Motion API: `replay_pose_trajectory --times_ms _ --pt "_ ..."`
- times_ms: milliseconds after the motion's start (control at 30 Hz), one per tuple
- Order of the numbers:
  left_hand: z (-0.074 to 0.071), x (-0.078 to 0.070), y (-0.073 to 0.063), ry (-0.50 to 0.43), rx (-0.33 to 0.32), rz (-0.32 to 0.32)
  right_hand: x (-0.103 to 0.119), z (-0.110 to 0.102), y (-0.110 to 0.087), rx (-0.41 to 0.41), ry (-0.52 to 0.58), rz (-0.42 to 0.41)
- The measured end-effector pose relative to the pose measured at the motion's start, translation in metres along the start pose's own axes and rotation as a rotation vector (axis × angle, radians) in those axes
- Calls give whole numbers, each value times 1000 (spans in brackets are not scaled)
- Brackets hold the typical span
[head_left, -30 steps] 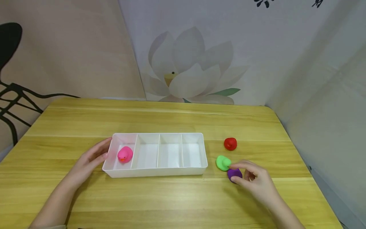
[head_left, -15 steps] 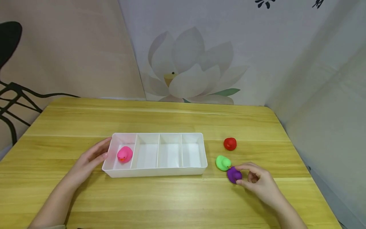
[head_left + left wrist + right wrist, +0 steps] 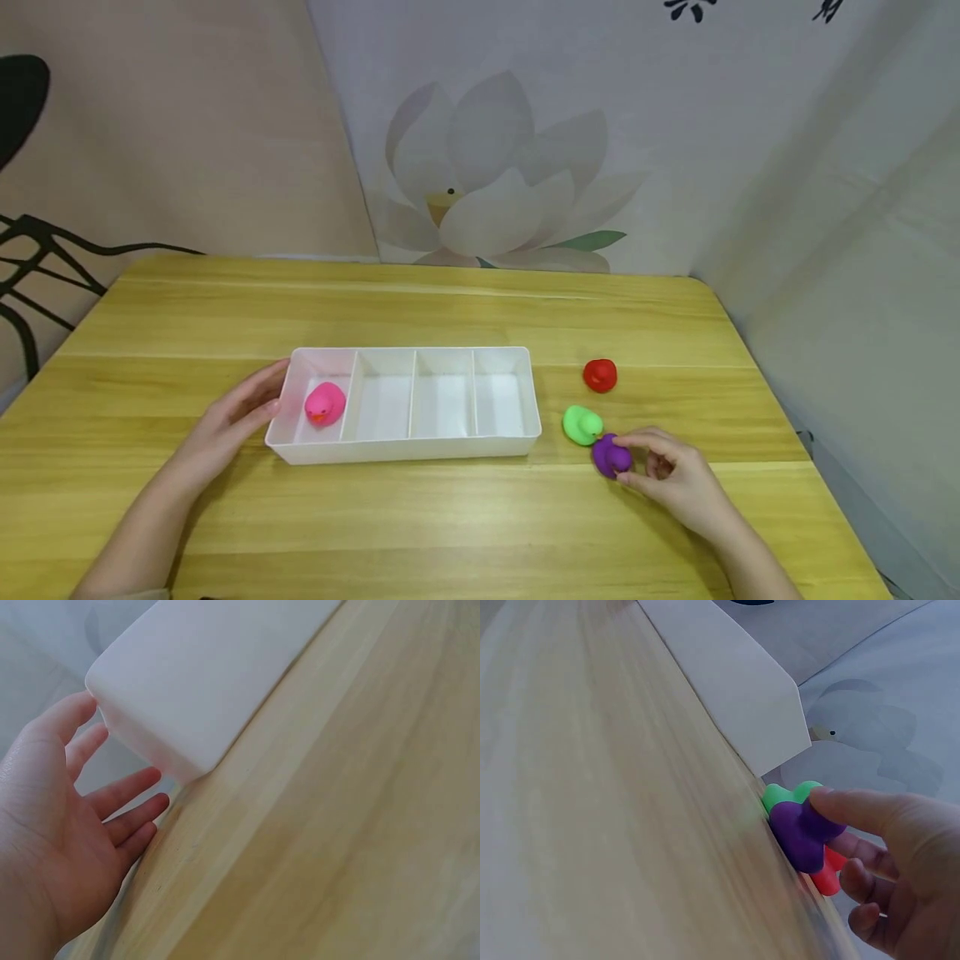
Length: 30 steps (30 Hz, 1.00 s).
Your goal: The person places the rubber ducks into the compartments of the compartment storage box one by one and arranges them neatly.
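The counter (image 3: 412, 525) is yellow-brown wood with long stripes. A long white box (image 3: 405, 451) sits on it. Right of the box are a red duck (image 3: 600, 377), a green duck (image 3: 579, 424) and, close by the green one, a purple duck (image 3: 604, 457).

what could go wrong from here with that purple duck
The green duck sits right beside the purple duck, so lifting or turning one might knock the other. The right hand has the purple duck only between fingertips and thumb, so its rounded body could slip out. The left hand is at the end of the white tray; a push there might slide it.
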<state>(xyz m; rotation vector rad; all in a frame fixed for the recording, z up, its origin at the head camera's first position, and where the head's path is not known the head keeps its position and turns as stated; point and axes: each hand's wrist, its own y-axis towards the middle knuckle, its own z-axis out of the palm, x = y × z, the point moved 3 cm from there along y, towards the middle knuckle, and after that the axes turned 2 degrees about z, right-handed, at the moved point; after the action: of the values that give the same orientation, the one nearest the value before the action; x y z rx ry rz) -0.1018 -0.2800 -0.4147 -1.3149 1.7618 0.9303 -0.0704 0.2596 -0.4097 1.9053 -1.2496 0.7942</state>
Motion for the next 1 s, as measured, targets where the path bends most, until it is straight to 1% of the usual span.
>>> replay_pose_trajectory --times_ms 167,300,400,600,667,733,833,933,1000 --pt "0 0 1 5 1 -2 -8 3 -2 0 -1 7" --pt "0 0 1 0 7 -8 -8 4 -3 -5 -12 34" --pt "0 0 1 -6 8 -8 0 4 -1 -17 -22 39" --pt "1 0 0 -9 7 -7 31 2 2 -47 -6 3" --pt "1 0 1 -10 7 -7 34 1 2 -56 3 -7" --pt "1 0 1 -12 8 -7 31 0 2 -66 14 -14" --pt "0 0 1 -14 8 -4 22 0 0 -76 27 -25" --pt "0 1 1 -14 8 2 16 -2 -1 -75 30 -34" --pt "0 1 1 -9 5 4 16 -4 -2 -70 38 -33"
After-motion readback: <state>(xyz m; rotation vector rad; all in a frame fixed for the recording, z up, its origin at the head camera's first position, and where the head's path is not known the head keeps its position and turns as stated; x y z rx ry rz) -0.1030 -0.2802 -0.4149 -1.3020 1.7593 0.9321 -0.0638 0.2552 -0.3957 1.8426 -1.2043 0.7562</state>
